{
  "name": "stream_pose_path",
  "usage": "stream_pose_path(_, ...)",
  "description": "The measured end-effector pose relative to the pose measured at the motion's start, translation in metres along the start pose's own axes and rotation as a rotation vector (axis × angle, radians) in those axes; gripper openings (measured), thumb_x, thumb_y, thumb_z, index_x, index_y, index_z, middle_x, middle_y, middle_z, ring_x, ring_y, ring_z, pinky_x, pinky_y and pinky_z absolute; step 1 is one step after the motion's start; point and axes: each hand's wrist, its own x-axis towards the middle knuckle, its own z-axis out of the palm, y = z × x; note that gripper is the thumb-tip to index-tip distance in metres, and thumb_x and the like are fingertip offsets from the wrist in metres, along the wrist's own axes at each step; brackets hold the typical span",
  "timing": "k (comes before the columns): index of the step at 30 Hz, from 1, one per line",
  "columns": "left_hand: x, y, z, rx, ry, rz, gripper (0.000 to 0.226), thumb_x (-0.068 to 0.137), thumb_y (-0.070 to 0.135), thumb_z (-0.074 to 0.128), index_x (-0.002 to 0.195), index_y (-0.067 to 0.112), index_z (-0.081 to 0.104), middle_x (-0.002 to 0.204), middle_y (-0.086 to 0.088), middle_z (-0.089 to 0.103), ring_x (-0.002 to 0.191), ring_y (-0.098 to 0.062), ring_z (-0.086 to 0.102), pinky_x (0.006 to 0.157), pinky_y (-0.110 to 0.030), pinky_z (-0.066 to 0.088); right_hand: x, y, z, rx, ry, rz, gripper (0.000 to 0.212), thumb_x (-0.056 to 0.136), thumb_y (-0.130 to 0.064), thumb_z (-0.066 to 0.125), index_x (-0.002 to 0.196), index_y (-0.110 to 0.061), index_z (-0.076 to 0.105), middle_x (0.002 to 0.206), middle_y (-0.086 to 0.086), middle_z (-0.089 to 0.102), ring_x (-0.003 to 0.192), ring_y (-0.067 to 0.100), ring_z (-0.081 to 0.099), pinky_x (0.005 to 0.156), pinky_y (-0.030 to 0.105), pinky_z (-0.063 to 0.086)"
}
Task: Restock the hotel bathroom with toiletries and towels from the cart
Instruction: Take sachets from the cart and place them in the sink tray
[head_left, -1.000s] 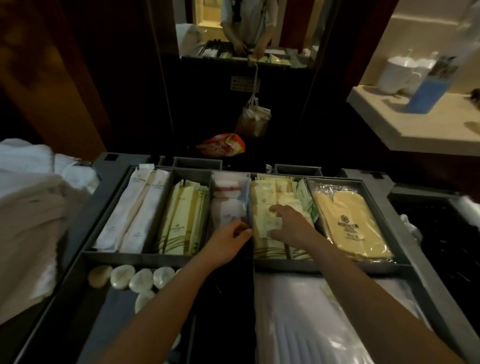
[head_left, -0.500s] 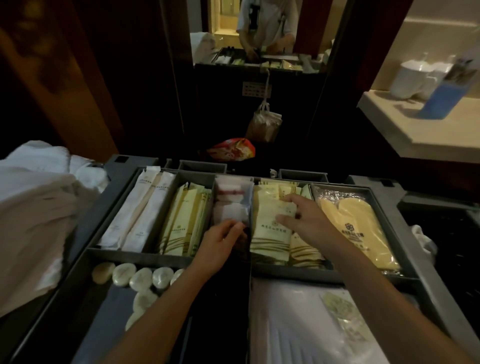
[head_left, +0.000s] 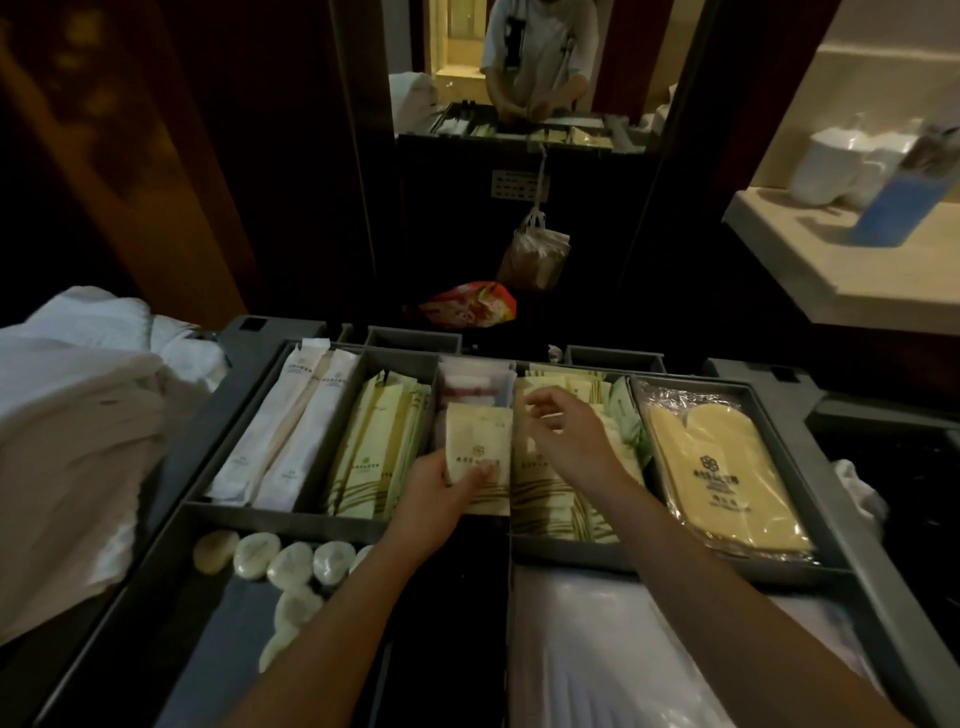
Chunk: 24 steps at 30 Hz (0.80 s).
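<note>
As I stand by, the big grey plastic cart tray (head_left: 260, 517) fills most of the room in front of me, cut into boxes by low walls. Just left of the tray lies a heap of soft white towels (head_left: 78, 441). Past the tray's far right corner sits a pale stone counter (head_left: 831, 280).

In the tray's far right box lies a clear bag of flat yellow slippers (head_left: 727, 467). In its far left box lie two long white paper packets (head_left: 291, 431), side by side. The next box along is packed with thin yellow-green packets (head_left: 374, 447) that stand on edge.

Two bare arms reach in from the near side of the tray. The left hand (head_left: 436, 499) is over the middle of the tray. It grips a small cream paper packet (head_left: 478, 447) by the bottom end, thumb on the front and fingers curled behind. The cream packet stands upright, lifted a little above the middle box. The right hand (head_left: 571, 441) hovers just beside it, over the box of striped cream packets (head_left: 545, 499). Its fingers are loosely bent and apart, and I see nothing in them.

Along the tray's near left part lie round white wrapped soaps (head_left: 291, 556) in a row. Round white cups (head_left: 831, 166) stand on the counter.
</note>
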Motion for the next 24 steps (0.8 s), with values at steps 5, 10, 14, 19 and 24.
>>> stream_pose_path(5, 0.001, -0.002, 0.001, 0.003, 0.058, -0.005, 0.011, 0.087, 0.018, 0.062, 0.084, 0.028, 0.062, 0.075, 0.02, 0.065, 0.068, 0.012, 0.063, 0.053, -0.007, 0.047, -0.001, 0.029, -0.016, -0.173, 0.055, 0.12, 0.044, 0.087, -0.02, 0.063, 0.127, -0.013, 0.046, 0.125, 0.01, 0.043, 0.109, 0.023, 0.046, 0.082, 0.029, 0.045)
stream_pose_path(10, 0.003, -0.004, 0.001, 0.049, 0.087, -0.006, 0.007, 0.087, 0.019, 0.062, 0.084, 0.026, 0.061, 0.072, 0.022, 0.062, 0.064, 0.016, 0.06, 0.051, -0.005, 0.045, -0.011, 0.044, -0.006, -0.201, -0.044, 0.175, 0.073, 0.083, -0.022, 0.069, 0.142, -0.017, 0.027, 0.137, 0.013, 0.04, 0.123, 0.029, 0.042, 0.097, 0.04, 0.043)
stream_pose_path(14, 0.003, -0.006, 0.0, 0.06, 0.083, -0.038, 0.001, 0.087, 0.022, 0.063, 0.086, 0.023, 0.062, 0.073, 0.019, 0.064, 0.064, 0.01, 0.061, 0.054, -0.009, 0.049, -0.015, 0.044, 0.001, -0.282, -0.031, 0.135, 0.083, 0.083, -0.015, 0.067, 0.147, -0.02, 0.014, 0.126, 0.016, 0.051, 0.108, 0.03, 0.053, 0.085, 0.036, 0.049)
stream_pose_path(19, 0.002, -0.005, 0.0, 0.073, 0.068, -0.042, 0.006, 0.087, 0.025, 0.063, 0.092, 0.022, 0.062, 0.076, 0.016, 0.064, 0.068, 0.009, 0.06, 0.053, -0.007, 0.048, -0.021, 0.035, -0.002, -0.283, 0.049, 0.127, 0.086, 0.082, -0.012, 0.068, 0.148, -0.02, 0.013, 0.123, 0.016, 0.055, 0.107, 0.033, 0.056, 0.084, 0.036, 0.048)
stream_pose_path(24, 0.002, 0.001, -0.005, 0.094, -0.044, -0.043, 0.017, 0.087, 0.024, 0.062, 0.101, 0.015, 0.066, 0.086, 0.009, 0.066, 0.071, 0.004, 0.062, 0.056, -0.006, 0.048, -0.032, 0.02, -0.013, -0.192, 0.094, 0.183, 0.054, 0.085, -0.013, 0.066, 0.134, -0.006, 0.044, 0.122, 0.013, 0.059, 0.111, 0.028, 0.057, 0.093, 0.043, 0.049)
